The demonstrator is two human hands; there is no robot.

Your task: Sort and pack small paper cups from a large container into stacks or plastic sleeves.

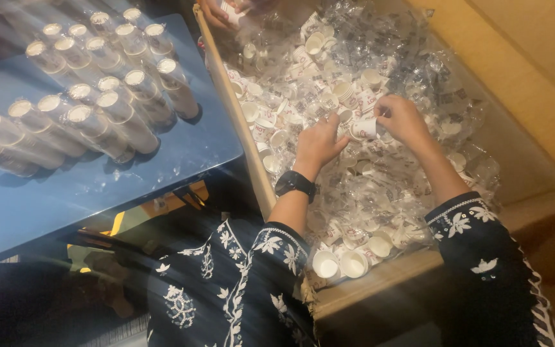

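White paper, in the form of a small cup (366, 128), sits between the person's two hands over a big cardboard box (380, 276). The right hand (401, 119) pinches the cup's far side with curled fingers; the left hand (319, 142) has its fingertips closed on the cup's near rim. A black wristwatch (295, 183) circles the left wrist. Both forearms come out of dark sleeves (476, 238) embroidered with white flowers.

Under the hands the box is heaped with loose white cups (342, 262), many lying on their sides or mouth up, mixed with crumpled clear plastic wrap (419, 58). Two open cups rest near the box's near edge, side by side.

To the left, just beside the box's long wall, stands a blue counter (65, 199). On it stand rows of stacked cup columns in clear sleeves (104, 109), packed close together and leaning away.

At the top edge, another person's hand (216, 11) shows at the box's far corner, holding something small and white that is too blurred to tell.
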